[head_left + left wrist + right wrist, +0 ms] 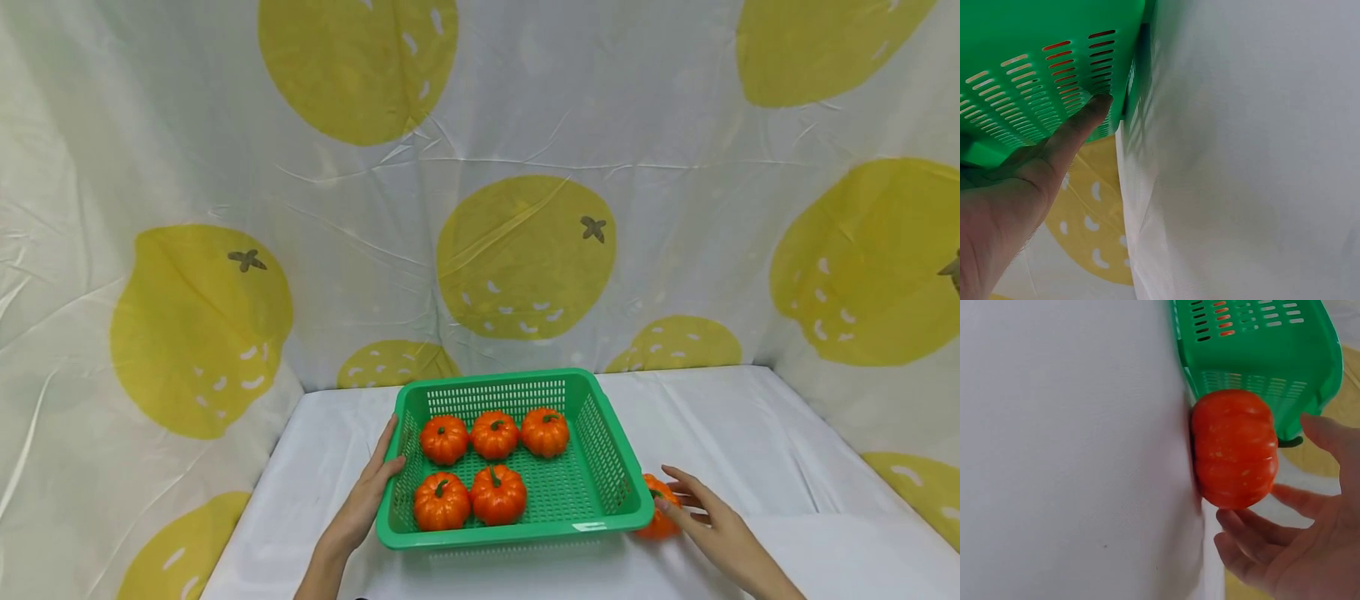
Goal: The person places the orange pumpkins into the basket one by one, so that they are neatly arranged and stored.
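Note:
A green plastic basket [570, 492] stands on the white cloth with several small orange pumpkins inside. Three, such as the middle pumpkin [494, 435], form the back row; two, including a front pumpkin [498, 495], sit nearer. My left hand [363, 496] holds the basket's left side, thumb over the rim, with a finger [1088, 115] against the slotted outer wall. Outside the right wall, one more pumpkin [1235, 449] rests on the cloth. My right hand [708, 521] is beside it, thumb near the stem and fingers loosely bent around its far side, without a visible firm grip.
White cloth [750, 450] covers the table. Behind and at both sides hangs a pale curtain [660, 233] printed with large yellow lemons. The basket's right front corner partly hides the outside pumpkin in the head view.

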Tool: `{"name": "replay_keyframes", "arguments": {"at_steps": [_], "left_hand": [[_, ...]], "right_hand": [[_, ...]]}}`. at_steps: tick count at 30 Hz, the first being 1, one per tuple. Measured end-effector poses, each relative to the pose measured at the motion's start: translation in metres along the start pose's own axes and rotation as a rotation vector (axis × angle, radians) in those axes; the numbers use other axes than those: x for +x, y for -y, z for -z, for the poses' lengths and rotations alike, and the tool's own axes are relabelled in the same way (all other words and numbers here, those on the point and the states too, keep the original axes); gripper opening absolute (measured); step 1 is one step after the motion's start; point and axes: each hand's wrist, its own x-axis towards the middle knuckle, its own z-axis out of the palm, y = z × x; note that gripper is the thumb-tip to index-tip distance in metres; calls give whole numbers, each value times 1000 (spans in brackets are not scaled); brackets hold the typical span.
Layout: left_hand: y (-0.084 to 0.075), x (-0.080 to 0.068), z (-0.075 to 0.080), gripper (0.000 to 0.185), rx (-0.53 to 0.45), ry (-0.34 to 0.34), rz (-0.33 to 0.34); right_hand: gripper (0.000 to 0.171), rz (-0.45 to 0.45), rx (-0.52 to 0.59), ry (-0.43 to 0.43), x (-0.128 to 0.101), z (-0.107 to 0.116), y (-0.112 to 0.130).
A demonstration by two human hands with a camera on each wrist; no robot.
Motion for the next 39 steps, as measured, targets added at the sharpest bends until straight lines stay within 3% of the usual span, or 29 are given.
{"name": "replay_keyframes", "arguments": {"at_steps": [19,28,33,39], "left_hand": [[0,3,2,64,-6,-1,13],[1,3,0,64,-12,5,-1],[1,4,1,64,-10,7,0],[-1,2,1,64,-7,4,15]], "right_hand": [[59,205,11,-127,-7,-9,-17],[60,111,2,-92,-8,-3,-20],[60,107,15,-102,-8,1,-26],[68,30,-10,-44,-6,0,-22]]}}
